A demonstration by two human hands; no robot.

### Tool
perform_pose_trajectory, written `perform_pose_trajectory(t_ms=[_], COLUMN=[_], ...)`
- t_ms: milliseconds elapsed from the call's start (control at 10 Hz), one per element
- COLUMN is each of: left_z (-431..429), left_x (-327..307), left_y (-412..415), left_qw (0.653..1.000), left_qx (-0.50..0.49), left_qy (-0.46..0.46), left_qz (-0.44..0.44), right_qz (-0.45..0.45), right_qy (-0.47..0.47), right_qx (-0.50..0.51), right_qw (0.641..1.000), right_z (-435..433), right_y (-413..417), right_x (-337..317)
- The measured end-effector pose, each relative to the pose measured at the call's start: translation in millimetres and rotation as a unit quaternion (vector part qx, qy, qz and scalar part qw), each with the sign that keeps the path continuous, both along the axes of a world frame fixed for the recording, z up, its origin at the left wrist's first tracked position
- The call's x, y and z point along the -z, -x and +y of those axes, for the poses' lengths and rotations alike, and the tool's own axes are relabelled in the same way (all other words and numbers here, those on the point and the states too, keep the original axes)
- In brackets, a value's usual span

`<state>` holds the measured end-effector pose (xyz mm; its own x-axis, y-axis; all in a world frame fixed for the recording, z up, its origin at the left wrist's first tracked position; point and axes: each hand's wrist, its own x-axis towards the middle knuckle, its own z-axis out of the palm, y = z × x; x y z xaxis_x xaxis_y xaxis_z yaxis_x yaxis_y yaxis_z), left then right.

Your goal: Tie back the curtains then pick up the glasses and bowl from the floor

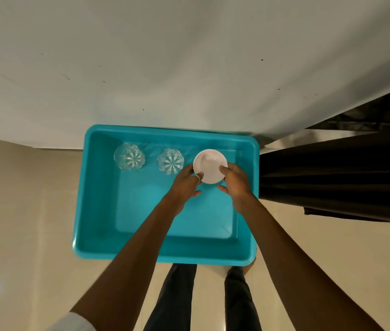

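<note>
The left grip point(184, 185) and the right grip point(235, 185) both close on the white bowl point(209, 164), fingers curled against its near rim on opposite sides, a ring showing on one left finger. The bowl sits at the far right of the teal tub point(79, 211); whether it rests on the tub's bottom or hangs just above it cannot be told from this angle. It looks small, smooth and glazed, so probably light but slick and liable to chip; pinching the rim from two sides seems a sound hold, though one grip could likely manage it. To its left, along the same far wall, stand the nearer glass point(170, 161), just beside the left fingers, and the farther glass point(129, 156), apart from it. Both are cut crystal, upright, likely heavier than they look and brittle; each would be best taken round the body rather than by the lip. The tub lies on the pale tiled floor point(22, 211), its far edge under a white curtain point(189, 68), with a dark curtain point(332, 175) bunched to the right.
</note>
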<state>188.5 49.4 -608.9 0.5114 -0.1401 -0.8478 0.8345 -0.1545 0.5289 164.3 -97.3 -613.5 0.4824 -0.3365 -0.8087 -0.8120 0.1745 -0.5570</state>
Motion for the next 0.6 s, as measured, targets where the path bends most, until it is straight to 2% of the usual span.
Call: perform_pose_trajectory(t_ms=[300, 500, 600], left_z=[2.6, 13.5, 20.0], left_x=[-5.2, -27.7, -38.4], left_y=[0.7, 23.1, 42.6], left_qw=[1.0, 0.997, 0.997], left_qx=[0.006, -0.013, -0.002], left_qy=[0.003, -0.004, 0.002], left_qz=[0.012, 0.072, 0.074], right_qz=[0.005, 0.047, 0.069], right_qy=[0.011, 0.029, 0.039], right_qx=[-0.001, 0.006, -0.002], right_qw=[1.0, 0.998, 0.997], right_z=[2.6, 2.7, 7.6], right_y=[0.4, 13.7, 27.4], right_x=[-2.8, -25.8, -42.7])
